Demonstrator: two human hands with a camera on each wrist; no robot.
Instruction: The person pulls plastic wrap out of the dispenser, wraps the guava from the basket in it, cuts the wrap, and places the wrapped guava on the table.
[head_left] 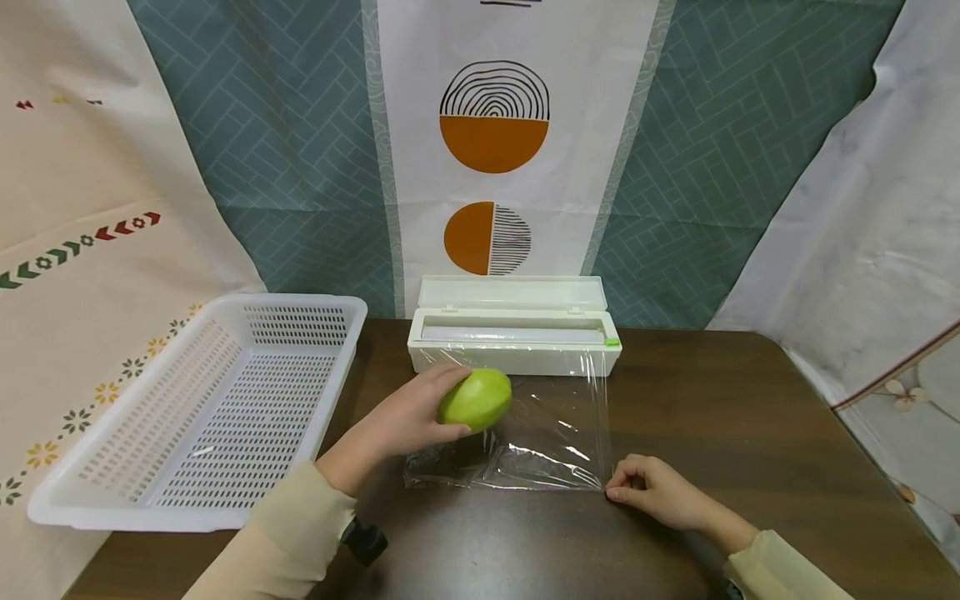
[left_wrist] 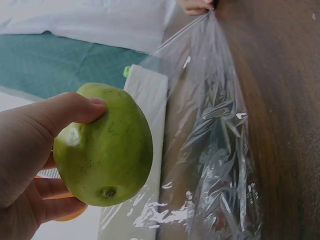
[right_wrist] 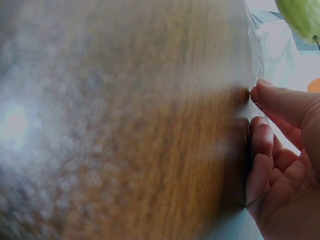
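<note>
My left hand [head_left: 408, 410] grips a smooth green oval fruit [head_left: 476, 400], thumb on one side and fingers on the other. In the left wrist view the fruit [left_wrist: 107, 150] shows fine speckles and a small brown stem scar; its exact kind is unclear. Below it, a sheet of clear plastic wrap [head_left: 555, 433] stretches from a white wrap dispenser box [head_left: 517, 362] toward the front. My right hand [head_left: 663, 493] pinches the near right corner of the wrap between thumb and fingers, low at the tabletop. The box's lid [head_left: 512, 292] stands raised, with the roll [head_left: 513, 334] visible inside.
A white perforated plastic basket [head_left: 348, 358] stands at the left, with a small pale piece on its bottom. Brown wooden table [head_left: 720, 408] surface extends to the right. Patterned cloth [head_left: 300, 167] hangs directly behind the box.
</note>
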